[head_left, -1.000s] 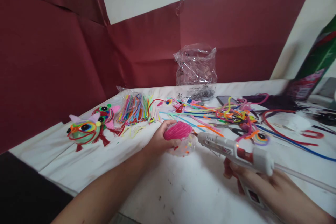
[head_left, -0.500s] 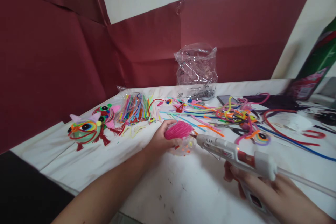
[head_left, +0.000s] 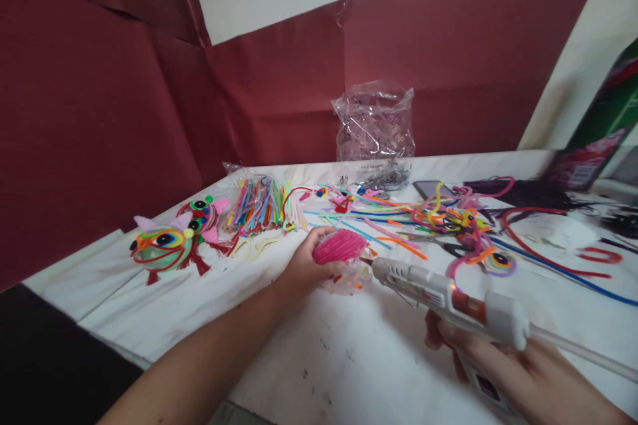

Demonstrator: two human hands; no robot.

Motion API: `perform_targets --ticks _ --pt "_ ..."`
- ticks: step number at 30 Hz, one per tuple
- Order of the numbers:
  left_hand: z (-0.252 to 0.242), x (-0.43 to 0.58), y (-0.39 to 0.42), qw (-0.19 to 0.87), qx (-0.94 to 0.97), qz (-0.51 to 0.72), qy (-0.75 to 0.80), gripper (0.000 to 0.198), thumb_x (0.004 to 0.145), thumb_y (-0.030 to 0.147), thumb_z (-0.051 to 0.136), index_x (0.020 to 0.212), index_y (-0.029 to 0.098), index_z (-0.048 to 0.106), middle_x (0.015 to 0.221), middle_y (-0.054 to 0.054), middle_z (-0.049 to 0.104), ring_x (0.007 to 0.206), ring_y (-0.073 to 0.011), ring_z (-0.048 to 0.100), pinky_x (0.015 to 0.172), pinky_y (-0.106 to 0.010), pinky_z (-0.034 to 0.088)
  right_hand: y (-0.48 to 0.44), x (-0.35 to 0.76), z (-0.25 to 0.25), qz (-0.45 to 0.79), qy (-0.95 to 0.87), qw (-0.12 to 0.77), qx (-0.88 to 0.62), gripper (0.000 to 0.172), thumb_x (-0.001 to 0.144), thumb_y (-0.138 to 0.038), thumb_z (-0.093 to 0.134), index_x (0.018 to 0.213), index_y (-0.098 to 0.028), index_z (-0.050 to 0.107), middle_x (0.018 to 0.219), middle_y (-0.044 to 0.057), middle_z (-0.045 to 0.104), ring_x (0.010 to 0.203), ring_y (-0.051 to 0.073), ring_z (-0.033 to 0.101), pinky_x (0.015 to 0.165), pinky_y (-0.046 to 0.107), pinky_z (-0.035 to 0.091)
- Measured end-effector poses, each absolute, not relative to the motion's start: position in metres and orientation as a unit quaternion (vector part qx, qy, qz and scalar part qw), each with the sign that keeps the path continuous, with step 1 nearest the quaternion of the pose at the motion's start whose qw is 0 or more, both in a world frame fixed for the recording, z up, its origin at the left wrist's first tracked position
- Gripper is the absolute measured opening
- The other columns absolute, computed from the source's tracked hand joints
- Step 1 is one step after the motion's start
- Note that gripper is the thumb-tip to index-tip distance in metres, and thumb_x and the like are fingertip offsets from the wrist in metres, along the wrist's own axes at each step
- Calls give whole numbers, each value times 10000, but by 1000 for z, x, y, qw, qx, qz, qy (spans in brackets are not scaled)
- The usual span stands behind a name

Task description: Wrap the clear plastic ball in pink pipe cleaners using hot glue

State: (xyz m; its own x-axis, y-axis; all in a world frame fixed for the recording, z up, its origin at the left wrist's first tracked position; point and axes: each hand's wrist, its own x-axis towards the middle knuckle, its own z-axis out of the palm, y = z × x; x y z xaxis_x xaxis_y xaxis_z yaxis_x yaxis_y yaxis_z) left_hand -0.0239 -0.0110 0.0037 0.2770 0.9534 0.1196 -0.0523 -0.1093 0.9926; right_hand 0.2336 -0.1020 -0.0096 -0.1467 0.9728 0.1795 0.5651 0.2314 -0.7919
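My left hand (head_left: pixel 312 262) grips a small clear ball (head_left: pixel 349 281) whose upper part is covered with bright pink pipe cleaners (head_left: pixel 341 247). Orange and yellow bits show through its clear lower part. In my right hand (head_left: pixel 498 358) is a white hot glue gun (head_left: pixel 438 292), with a long glue stick (head_left: pixel 583 347) poking out of its back. The gun's nozzle points left and is at the ball's right edge; whether it touches cannot be made out. Fingers of my right hand wrap round the handle below the gun's body.
Two colourful animal heads (head_left: pixel 164 246) with tassels stand at left. Behind lie a bundle of pipe cleaners (head_left: pixel 262 206), a clear plastic bag (head_left: pixel 375 123) and a phone (head_left: pixel 432 190). Loose pipe cleaners, scissors (head_left: pixel 451 249) and an eye piece (head_left: pixel 500 261) lie at right.
Almost nothing differs. The view has shifted very slightly; both hands keep their hold, with the nozzle still at the ball's right edge.
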Motion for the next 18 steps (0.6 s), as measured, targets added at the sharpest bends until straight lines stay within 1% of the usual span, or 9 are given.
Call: perform_targets --ticks 2,8,10,14,18 --pt "5 -23 -13 544 581 461 393 628 566 261 814 1124 225 528 987 -20 639 813 -176 622 656 -240 468 -102 235 -13 293 -696 355 -551 417 782 -579 472 741 -249 725 678 45 731 606 223 684 535 279 568" --pt "6 -19 -16 543 575 459 405 666 556 290 822 1143 227 514 928 -14 645 785 -180 623 665 -258 462 -102 237 -18 286 -696 346 -560 485 779 -632 447 753 -238 730 667 52 725 595 222 685 547 290 573" --pt "5 -19 -15 541 577 457 406 666 556 280 820 1143 229 510 914 -10 644 778 -177 621 662 -256 461 -102 237 -19 288 -698 340 -561 490 782 -636 435 756 -245 730 674 50 725 601 219 686 560 287 574" --pt "4 -19 -14 534 579 455 416 648 571 260 810 1145 234 510 896 2 637 747 -157 616 650 -244 460 -102 239 -21 300 -687 334 -572 477 758 -640 468 792 -250 741 753 57 745 640 225 698 588 284 581" --pt "4 -19 -14 526 583 462 414 632 572 259 809 1132 226 520 927 -7 627 735 -148 613 648 -243 464 -102 239 -24 296 -696 330 -565 477 784 -621 445 825 -253 746 743 54 740 629 218 691 592 285 579"
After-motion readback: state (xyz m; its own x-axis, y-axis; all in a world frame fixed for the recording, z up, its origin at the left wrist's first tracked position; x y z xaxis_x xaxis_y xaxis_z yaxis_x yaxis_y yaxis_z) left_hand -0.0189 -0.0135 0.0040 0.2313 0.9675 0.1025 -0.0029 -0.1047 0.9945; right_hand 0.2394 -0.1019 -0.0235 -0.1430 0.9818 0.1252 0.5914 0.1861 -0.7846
